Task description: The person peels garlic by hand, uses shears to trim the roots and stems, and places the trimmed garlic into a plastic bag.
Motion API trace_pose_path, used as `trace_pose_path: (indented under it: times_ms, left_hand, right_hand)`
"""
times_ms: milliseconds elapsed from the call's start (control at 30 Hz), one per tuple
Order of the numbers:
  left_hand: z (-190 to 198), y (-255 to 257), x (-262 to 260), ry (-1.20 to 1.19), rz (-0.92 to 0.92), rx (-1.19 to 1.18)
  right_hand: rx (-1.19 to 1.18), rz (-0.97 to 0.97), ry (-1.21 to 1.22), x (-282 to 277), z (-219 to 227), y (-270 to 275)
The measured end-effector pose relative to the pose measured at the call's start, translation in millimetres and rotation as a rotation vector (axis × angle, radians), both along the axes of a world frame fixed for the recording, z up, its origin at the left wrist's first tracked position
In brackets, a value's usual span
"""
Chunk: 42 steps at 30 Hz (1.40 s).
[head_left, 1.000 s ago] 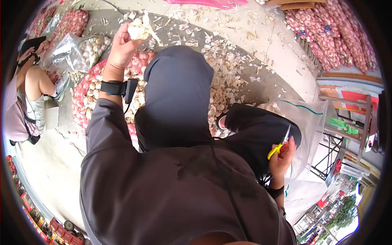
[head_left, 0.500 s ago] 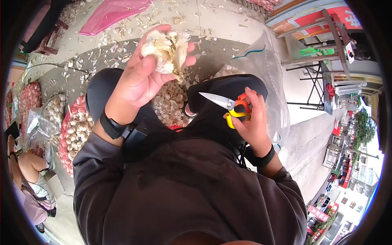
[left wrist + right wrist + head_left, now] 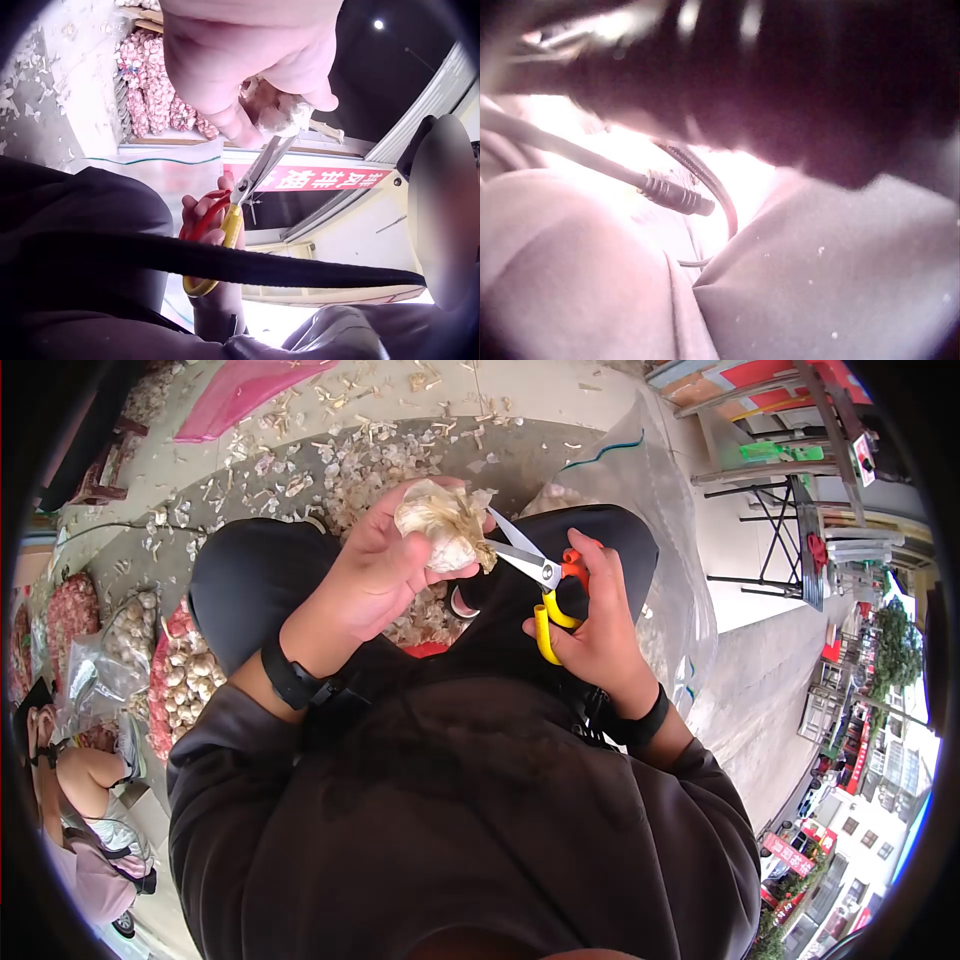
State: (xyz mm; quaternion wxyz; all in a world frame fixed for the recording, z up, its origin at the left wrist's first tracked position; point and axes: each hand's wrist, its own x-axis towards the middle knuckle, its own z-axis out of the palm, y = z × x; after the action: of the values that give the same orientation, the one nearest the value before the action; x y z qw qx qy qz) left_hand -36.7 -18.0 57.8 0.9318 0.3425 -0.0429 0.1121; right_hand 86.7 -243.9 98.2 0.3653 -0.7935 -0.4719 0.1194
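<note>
"Since garlic (image 3: 440, 525) matters most, where is it?"

"Held up, gripped in the left hand (image 3: 375, 567)."

"Right hand (image 3: 605, 630)?"

"Gripping scissors (image 3: 547, 572), blades (image 3: 515, 557) parted beside the dry stalk (image 3: 487, 558); contact unclear."

"Step?"

"Probably lining up a trim. Next likely calls for steady garlic, left hand clear, then a squeeze."

"Writing?"

"Red sign (image 3: 336, 180), left wrist view: white Chinese characters, one perhaps 风, rest unsure. No brand readable on the scissors."

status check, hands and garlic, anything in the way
Left hand holds garlic bulb. Right hand grips scissors, blades parted, close against the bulb. No obstruction visible between blades and bulb.
</note>
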Motion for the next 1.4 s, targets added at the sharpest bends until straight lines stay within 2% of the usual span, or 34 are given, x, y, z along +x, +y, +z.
trace_pose_path:
  times_ms: [233,333,433,533,567,633,733,933,1067,1167,1200,1300,1333,1400]
  left_hand:
    - [-13,6,-2,0.025,-0.022,-0.052]
    - [-16,7,-1,0.047,-0.027,0.102]
    - [-14,0,2,0.063,0.135,0.237]
    - [-8,-7,-2,0.063,0.252,0.49]
    - [-8,-9,-3,0.073,0.261,0.495]
    - [-8,-14,-4,0.093,0.276,0.506]
    - [-20,-14,1,-0.04,0.441,0.72]
    - [-11,-19,-1,0.049,0.362,0.51]
    - [-13,-20,-1,0.054,0.376,0.59]
    - [-16,-18,1,0.06,0.403,0.608]
    - [-13,-18,1,0.078,0.39,0.594]
    - [-10,-10,-1,0.119,0.312,0.603]
    - [-9,-8,-1,0.13,0.279,0.613]
    - [-4,-7,1,0.202,0.252,0.472]
  right_hand:
    - [-0.001,0.053,0.028,-2,-2,5]
    - [0.008,0.067,0.055,-4,-2,7]
    - [-0.099,0.075,0.08,-11,-1,8]
    - [-0.151,0.071,0.045,-17,-2,8]
    - [-0.184,0.069,0.036,-19,-2,8]
    - [-0.21,0.071,-0.06,-21,-5,9]
    - [-0.256,0.025,-0.178,-26,-9,10]
    - [-0.218,0.04,-0.128,-25,-11,11]
    - [-0.318,-0.043,-0.178,-25,-10,13]
    - [-0.325,-0.02,-0.085,-21,-10,11]
    - [-0.25,-0.045,-0.107,-20,-11,12]
    - [-0.156,-0.095,0.174,-15,-18,6]
    - [-0.046,-0.167,0.224,-16,-18,8]
    - [-0.038,-0.237,0.106,-8,-17,6]
